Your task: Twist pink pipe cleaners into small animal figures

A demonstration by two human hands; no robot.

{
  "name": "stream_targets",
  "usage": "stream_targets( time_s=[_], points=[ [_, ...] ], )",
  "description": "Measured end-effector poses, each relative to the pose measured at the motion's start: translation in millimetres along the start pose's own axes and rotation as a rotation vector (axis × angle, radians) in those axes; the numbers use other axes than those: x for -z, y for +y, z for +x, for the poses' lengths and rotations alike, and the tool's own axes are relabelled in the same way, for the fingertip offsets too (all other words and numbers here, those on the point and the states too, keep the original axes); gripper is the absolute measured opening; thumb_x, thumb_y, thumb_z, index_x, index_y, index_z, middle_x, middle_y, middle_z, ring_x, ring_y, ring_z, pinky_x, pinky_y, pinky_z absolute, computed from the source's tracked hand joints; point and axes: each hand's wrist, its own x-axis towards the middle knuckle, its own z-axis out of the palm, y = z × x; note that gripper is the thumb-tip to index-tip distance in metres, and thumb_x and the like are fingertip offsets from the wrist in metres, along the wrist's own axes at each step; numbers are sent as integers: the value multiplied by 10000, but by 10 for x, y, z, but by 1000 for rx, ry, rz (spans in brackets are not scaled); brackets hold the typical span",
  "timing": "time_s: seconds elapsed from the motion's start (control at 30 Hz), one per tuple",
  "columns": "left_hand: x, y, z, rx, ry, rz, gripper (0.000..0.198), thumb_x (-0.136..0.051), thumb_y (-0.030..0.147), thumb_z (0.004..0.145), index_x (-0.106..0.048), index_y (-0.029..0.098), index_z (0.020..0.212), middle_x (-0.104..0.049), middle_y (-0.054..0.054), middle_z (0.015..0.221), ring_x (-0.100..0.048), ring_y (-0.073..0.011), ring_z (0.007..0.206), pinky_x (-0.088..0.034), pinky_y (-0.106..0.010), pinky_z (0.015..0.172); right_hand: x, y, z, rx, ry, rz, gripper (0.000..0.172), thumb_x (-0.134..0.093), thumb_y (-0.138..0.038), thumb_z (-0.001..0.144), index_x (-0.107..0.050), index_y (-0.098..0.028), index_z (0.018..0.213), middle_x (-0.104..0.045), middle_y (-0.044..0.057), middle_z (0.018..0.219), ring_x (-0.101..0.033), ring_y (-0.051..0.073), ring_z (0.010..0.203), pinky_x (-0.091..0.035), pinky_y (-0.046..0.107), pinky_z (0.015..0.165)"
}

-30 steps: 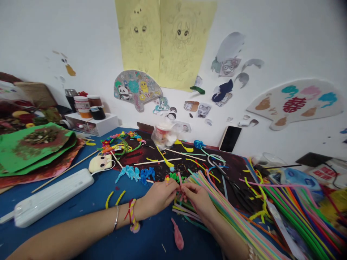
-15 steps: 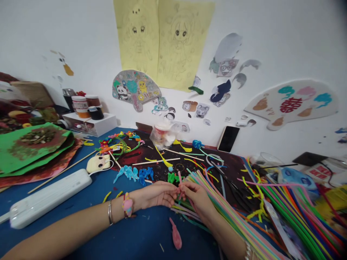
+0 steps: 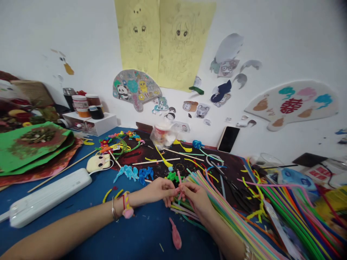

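Observation:
Both hands meet over the middle of the table around a short pink pipe cleaner (image 3: 179, 175), whose upper end sticks up between the fingertips. My left hand (image 3: 162, 190) is closed, thumb and fingers pinching the piece from the left. From the right, my right hand (image 3: 196, 196) pinches it too, its fingers curled. The exact grip is partly hidden by the fingers. Below the hands lies a pink teardrop-shaped fuzzy piece (image 3: 176, 236) with a thin stem. Just behind them rest green fuzzy pieces (image 3: 172, 177).
A long bundle of pastel pipe cleaners (image 3: 230, 216) runs beside my right forearm. Blue fuzzy shapes (image 3: 130, 174) lie left of the hands, near a white power bank-like case (image 3: 51, 198). Black-handled pliers (image 3: 238, 195) lie to the right, and a phone (image 3: 228, 139) leans on the wall.
My left hand has turned at the wrist, its fingers curling in closer on the pink pipe cleaner, and its bracelets have shifted round. My right hand stays nearly in place.

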Motion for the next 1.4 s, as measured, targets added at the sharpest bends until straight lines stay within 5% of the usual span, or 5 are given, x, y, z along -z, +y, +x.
stream_targets(
  time_s=[0.17, 0.53, 0.67, 0.93, 1.4],
  points=[
    [-101, 6, -77, -311, 238, 541, 344, -414, 426, 874, -572, 175, 701, -547, -11, 632, -509, -123, 596, -371, -228, 601, -34, -4, -34, 27, 49, 2, 294, -755, -406, 594, -684, -133, 674, -609, 22, 595, -473, 96, 500, -393, 233, 487],
    [-246, -83, -33, 46, -13, -423, 377, -412, 502, 836, -434, 165, 668, -405, 59, 564, -394, -46, 366, -247, -189, 379, 6, -105, -10, -113, -160, 111, 281, -774, -367, 596, -701, -115, 698, -605, 20, 582, -488, 62, 497, -384, 186, 495],
    [-214, -93, -21, 34, -20, -307, 331, -378, 456, 855, -499, 162, 764, -452, 44, 553, -454, -84, 393, -295, -204, 389, 20, -64, 1, -128, -174, 85, 291, -774, -371, 594, -704, -111, 708, -611, 21, 567, -491, 66, 482, -387, 194, 490],
    [-90, 46, -40, -332, 287, 278, 160, -497, 317, 848, -552, 168, 830, -570, 11, 711, -529, -111, 652, -405, -211, 606, -5, -84, -27, -159, -185, 27, 322, -781, -387, 564, -697, -101, 685, -568, -2, 514, -476, 67, 457, -377, 206, 475],
    [-115, 38, -32, -257, 309, 169, 163, -547, 270, 805, -582, 140, 713, -567, 28, 576, -524, -88, 520, -387, -178, 495, -18, -1, -38, -70, -139, -259, 249, -694, -372, 632, -687, -128, 684, -590, -4, 540, -477, 91, 455, -402, 224, 458]
  ],
)
